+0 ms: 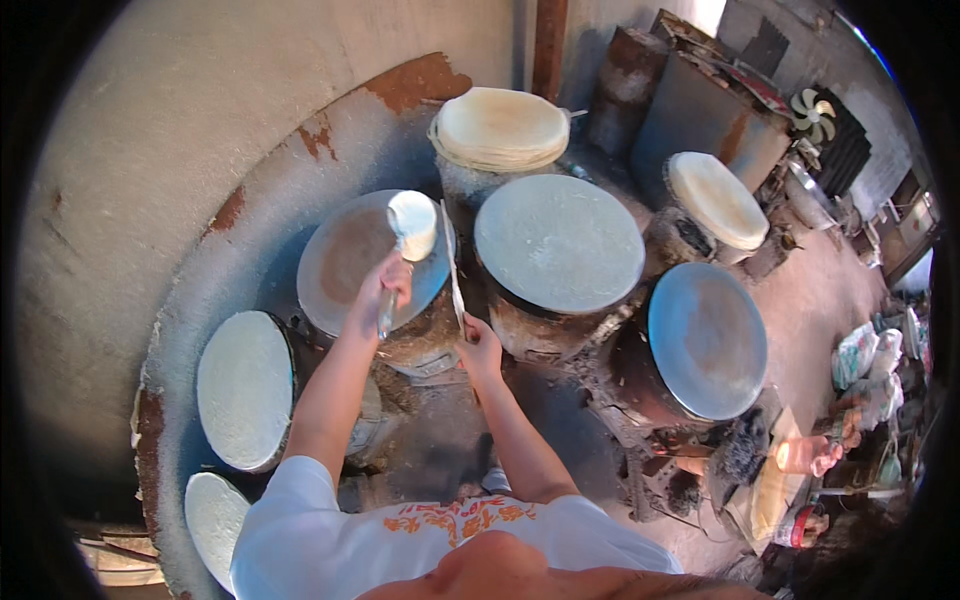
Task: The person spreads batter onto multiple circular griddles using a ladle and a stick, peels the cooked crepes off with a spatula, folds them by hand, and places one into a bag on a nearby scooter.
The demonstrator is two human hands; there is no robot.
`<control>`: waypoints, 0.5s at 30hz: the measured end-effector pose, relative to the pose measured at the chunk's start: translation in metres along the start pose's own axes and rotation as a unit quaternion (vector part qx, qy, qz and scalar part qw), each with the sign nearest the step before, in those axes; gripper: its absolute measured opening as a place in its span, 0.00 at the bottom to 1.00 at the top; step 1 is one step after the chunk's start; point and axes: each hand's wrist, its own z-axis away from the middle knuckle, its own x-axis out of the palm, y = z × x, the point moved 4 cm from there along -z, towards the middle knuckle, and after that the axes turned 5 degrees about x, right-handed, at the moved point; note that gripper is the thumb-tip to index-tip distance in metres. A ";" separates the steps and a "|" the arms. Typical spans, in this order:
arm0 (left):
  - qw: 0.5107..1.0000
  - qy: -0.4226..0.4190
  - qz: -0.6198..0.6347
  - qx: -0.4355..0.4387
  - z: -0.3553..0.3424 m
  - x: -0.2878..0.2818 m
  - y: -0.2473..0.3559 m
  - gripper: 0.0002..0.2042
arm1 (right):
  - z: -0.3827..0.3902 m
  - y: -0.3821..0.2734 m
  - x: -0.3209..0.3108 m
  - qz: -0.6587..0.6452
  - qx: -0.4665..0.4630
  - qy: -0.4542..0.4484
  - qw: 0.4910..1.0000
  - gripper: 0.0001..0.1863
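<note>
My left hand (386,285) grips the handle of a ladle (412,222), whose cup is coated with white batter. The ladle hangs over a round griddle (330,275) with a bare, brownish middle. In my right hand (480,352) is a long thin flat spatula (454,262), pointing away from me beside that griddle's right edge and smeared white low on its blade. Just right of it, a pale layer covers another round griddle (560,243). White layers also coat the left griddle (245,390) and the near-left griddle (215,530).
A stack of thin round flatbreads (503,128) stands at the back, another stack (718,203) at the right. A bare bluish griddle (708,340) is near my right. A curved, rusty-edged wall (330,140) encloses the left side. A fan (813,115) and plastic bags (868,355) are farther right.
</note>
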 end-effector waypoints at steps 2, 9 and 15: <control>0.994 0.061 -0.083 0.046 0.019 -0.028 -0.012 0.04 | 0.042 -0.023 0.007 -0.079 0.088 -0.024 0.993 0.27; 0.892 0.076 -0.432 0.106 -0.026 -0.007 0.031 0.23 | -0.005 -0.029 0.032 0.207 -0.146 0.099 0.962 0.27; 0.776 0.154 -0.577 0.205 -0.026 -0.002 0.088 0.27 | -0.023 -0.057 0.048 0.390 -0.237 0.115 0.883 0.28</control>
